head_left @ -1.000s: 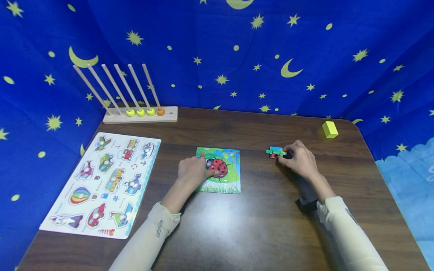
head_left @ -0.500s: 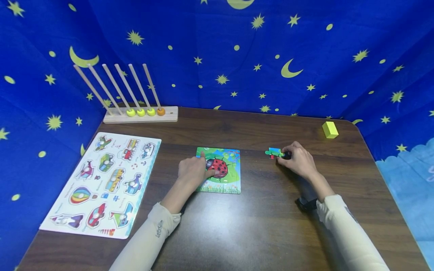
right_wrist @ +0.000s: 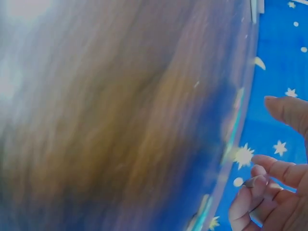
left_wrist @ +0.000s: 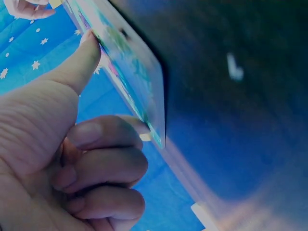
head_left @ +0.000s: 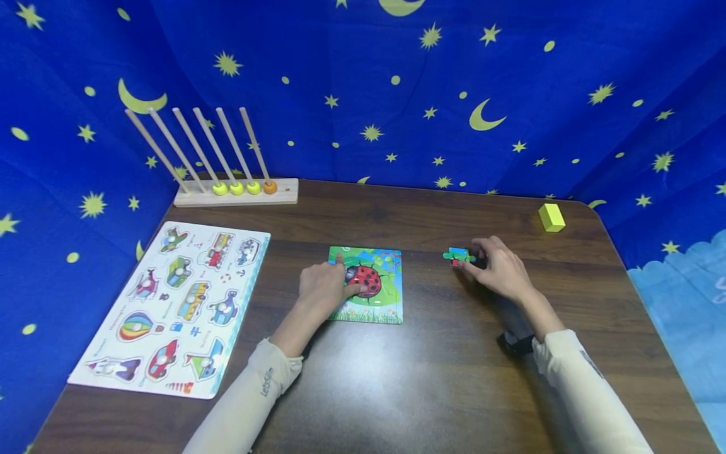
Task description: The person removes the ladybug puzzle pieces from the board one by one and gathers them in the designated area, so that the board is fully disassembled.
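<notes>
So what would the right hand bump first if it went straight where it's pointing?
The right hand would probably meet the blue-and-green jigsaw piece just ahead, though depth is hard to judge.

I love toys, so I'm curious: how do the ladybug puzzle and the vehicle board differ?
The ladybug puzzle is smaller than the vehicle board. The ladybug puzzle shows one main picture, the vehicle board many smaller ones. The left hand touches the ladybug puzzle; no hand touches the vehicle board. Both lie flat on the table.
</notes>
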`<state>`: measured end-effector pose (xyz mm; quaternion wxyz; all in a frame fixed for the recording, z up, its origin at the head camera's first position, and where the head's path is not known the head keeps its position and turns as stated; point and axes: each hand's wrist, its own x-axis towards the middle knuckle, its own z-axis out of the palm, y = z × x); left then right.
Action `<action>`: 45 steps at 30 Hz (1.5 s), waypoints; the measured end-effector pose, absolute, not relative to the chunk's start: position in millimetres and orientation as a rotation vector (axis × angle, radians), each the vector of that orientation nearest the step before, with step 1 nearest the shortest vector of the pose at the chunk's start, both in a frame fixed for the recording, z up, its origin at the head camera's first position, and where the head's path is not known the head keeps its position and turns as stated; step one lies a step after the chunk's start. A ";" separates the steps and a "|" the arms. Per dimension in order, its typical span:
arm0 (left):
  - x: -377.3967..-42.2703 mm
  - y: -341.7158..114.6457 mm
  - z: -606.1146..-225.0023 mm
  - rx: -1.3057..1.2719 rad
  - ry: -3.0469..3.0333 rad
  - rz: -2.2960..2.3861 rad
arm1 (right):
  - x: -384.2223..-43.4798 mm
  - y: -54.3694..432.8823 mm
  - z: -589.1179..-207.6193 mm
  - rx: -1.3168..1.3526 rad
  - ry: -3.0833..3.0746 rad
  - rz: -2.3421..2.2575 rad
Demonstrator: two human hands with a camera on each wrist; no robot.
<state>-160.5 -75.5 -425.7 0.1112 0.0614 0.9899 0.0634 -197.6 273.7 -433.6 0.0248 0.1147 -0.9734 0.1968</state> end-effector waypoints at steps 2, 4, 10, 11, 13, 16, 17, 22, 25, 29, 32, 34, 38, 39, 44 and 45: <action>-160.5 -75.6 -426.2 0.180 2.914 0.192 | -195.5 268.4 -430.9 0.368 -3.003 0.607; -160.4 -75.8 -426.5 0.179 2.914 0.190 | -193.1 261.8 -427.9 0.383 -2.995 0.606; -158.4 -79.1 -425.0 0.193 2.910 0.185 | -184.6 239.8 -419.4 0.451 -2.970 0.639; -158.0 -80.3 -424.2 0.190 2.909 0.193 | -183.3 236.2 -418.5 0.468 -2.968 0.645; -157.0 -83.7 -422.5 0.181 2.904 0.210 | -181.3 228.9 -416.6 0.501 -2.963 0.642; -155.0 -90.6 -420.2 0.156 2.886 0.224 | -178.3 216.4 -414.9 0.558 -2.965 0.632; -154.3 -93.5 -420.3 0.149 2.875 0.223 | -177.5 211.3 -414.7 0.581 -2.967 0.626; -151.6 -104.6 -423.1 0.146 2.798 0.223 | -173.4 183.1 -416.0 0.688 -2.990 0.608; -150.8 -108.0 -424.8 0.160 2.786 0.223 | -172.5 166.4 -417.7 0.721 -3.009 0.613; -150.3 -110.7 -426.0 0.157 2.792 0.233 | -173.6 144.1 -417.5 0.775 -3.023 0.624; -150.7 -112.1 -426.4 0.154 2.795 0.235 | -176.4 128.3 -416.8 0.838 -3.025 0.627; -151.2 -113.1 -426.6 0.157 2.802 0.235 | -179.2 118.8 -416.9 0.877 -3.034 0.633; -152.2 -115.3 -427.4 0.162 2.813 0.256 | -184.0 102.4 -417.0 0.923 -3.065 0.627; -152.3 -115.9 -427.8 0.163 2.812 0.263 | -185.0 99.0 -417.0 0.932 -3.068 0.628; -152.7 -118.9 -429.2 0.153 2.803 0.286 | -189.1 87.4 -420.0 0.967 -3.069 0.626; -152.8 -119.5 -429.1 0.148 2.799 0.291 | -190.0 86.2 -420.8 0.967 -3.078 0.626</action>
